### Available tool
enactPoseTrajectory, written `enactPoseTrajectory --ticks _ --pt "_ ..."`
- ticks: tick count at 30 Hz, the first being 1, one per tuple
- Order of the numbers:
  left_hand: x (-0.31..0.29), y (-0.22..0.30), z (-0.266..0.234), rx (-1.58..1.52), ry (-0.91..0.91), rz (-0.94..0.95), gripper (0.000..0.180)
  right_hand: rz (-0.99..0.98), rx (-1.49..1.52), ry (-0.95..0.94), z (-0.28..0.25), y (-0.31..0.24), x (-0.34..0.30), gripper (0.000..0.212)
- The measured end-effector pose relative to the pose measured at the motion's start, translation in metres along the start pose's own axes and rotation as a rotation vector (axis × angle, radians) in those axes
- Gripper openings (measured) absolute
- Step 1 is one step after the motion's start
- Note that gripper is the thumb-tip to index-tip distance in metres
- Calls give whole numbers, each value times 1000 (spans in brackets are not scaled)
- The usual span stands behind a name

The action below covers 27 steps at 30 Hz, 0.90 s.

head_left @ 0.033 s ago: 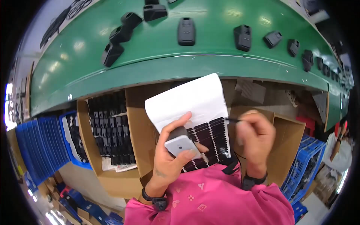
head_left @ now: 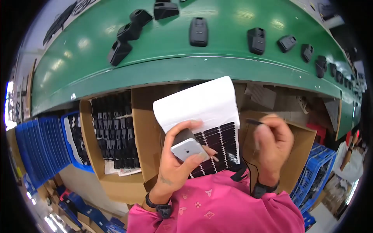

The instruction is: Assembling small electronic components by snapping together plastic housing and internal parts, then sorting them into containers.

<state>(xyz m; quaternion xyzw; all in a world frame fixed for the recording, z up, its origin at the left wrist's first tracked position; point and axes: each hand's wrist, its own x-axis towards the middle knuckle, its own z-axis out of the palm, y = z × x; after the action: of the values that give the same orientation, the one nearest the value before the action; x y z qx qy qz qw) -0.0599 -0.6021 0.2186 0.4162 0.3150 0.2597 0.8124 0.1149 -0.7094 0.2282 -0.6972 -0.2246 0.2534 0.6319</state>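
Observation:
My left hand (head_left: 180,155) is wrapped round a small device (head_left: 189,150) with a light grey face and a dark body. Under it, on my lap, lies a sheet of black adhesive strips (head_left: 217,141) in rows. The sheet's white backing paper (head_left: 198,103) curls up at the far end. To the right of the sheet, my right hand (head_left: 276,143) pinches one black strip (head_left: 254,122) between thumb and forefinger; that hand is slightly blurred.
Black device housings (head_left: 199,32) stand spaced along the green bench (head_left: 163,72). At left, a cardboard box (head_left: 112,188) holds rows of black parts, beside blue crates (head_left: 42,145). Another cardboard box (head_left: 301,141) and a blue crate (head_left: 316,174) are on the right.
My right hand has moved right, carrying the black strip away from the sheet's edge. My left hand keeps its hold on the device. The whole view has shifted slightly.

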Motion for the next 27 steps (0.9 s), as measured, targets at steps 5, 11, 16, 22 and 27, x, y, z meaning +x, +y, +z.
enactPoseTrajectory --ticks 5,11,16,22,27 --pt "-1 13 5 -68 -170 -247 55 -103 152 -277 11 -16 -10 23" --pt "-1 14 10 217 -248 -138 50 -121 4 -359 37 -30 -9 10" --pt "0 16 11 140 -234 -207 48 -130 -42 -366 37 -27 -7 11" --pt "1 19 9 121 -265 -343 46 -119 -59 -360 37 -26 -5 10" --pt "-1 14 9 159 -245 -243 46 -142 -73 -383 37 -25 -4 9"
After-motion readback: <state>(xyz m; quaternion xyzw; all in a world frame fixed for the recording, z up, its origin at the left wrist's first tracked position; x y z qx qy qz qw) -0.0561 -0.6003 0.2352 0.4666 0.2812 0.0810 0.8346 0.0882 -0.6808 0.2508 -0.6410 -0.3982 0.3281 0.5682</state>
